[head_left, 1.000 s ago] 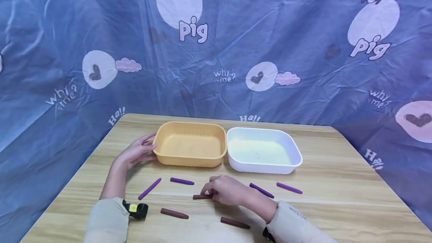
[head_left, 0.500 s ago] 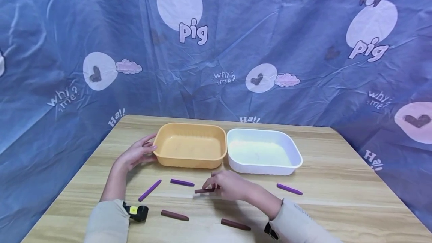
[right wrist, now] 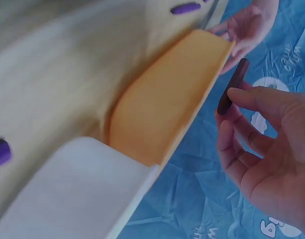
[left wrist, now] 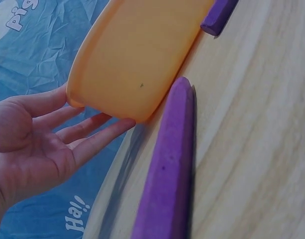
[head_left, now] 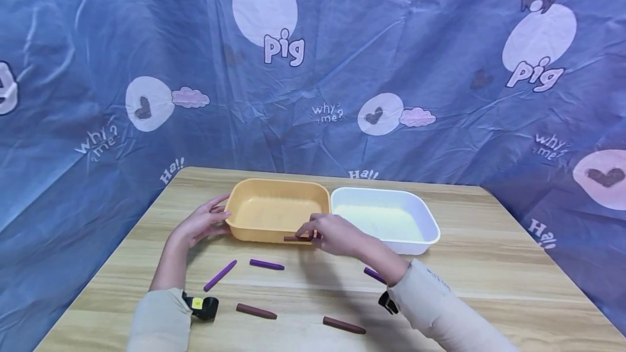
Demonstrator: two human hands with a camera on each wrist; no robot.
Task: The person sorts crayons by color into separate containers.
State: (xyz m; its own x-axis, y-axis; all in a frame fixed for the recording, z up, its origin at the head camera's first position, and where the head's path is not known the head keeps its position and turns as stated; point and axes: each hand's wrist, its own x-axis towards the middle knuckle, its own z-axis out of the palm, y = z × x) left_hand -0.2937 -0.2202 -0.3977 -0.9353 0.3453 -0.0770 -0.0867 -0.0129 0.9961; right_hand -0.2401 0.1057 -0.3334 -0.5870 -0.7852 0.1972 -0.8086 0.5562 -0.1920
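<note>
My right hand (head_left: 337, 235) pinches a brown crayon (right wrist: 233, 87) between thumb and fingers, raised in front of the yellow tray's near wall. The yellow tray (head_left: 274, 235) stands at the back of the table. At its left end, my left hand (head_left: 201, 221) touches the wall and rim with extended fingers, seen closely in the left wrist view. Two purple crayons, one slanted (head_left: 220, 275) and one nearly level (head_left: 266, 264), lie before the tray. Nearer me are two brown crayons, one left (head_left: 256, 310) and one right (head_left: 344, 325).
A white tray (head_left: 415, 246) stands against the yellow one's right end. Another purple crayon (head_left: 374, 274) is partly hidden by my right forearm. A blue printed cloth (head_left: 293, 140) hangs behind the wooden table (head_left: 489, 265).
My right hand has lifted the brown crayon off the table and carried it forward to the yellow tray's near side. My left hand stays at the tray's left end.
</note>
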